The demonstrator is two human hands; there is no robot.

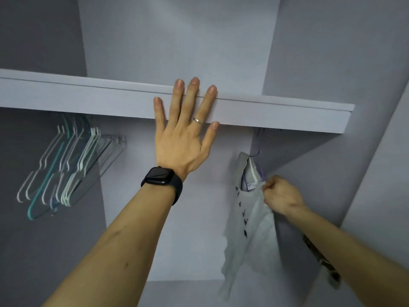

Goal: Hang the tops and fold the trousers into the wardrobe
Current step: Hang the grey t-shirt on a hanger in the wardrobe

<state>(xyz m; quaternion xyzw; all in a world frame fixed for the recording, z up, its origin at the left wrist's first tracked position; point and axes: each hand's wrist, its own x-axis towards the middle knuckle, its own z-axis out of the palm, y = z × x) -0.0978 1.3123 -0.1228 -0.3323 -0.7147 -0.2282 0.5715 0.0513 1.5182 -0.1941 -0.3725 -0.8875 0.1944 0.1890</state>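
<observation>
A pale grey top (250, 220) with small dark prints hangs on a purple hanger (257, 158) under the wardrobe shelf (88, 96), at the right end. My right hand (281, 197) pinches the top near its shoulder, fingers curled. My left hand (183, 134), with a ring and a black watch on the wrist, presses flat with spread fingers against the front edge of the shelf. The rail under the shelf is hidden.
Several bare hangers (66, 167), white, teal and clear, hang bunched at the left under the shelf. A dark patterned garment (321, 260) shows behind my right forearm. The wardrobe's inner walls are pale lilac.
</observation>
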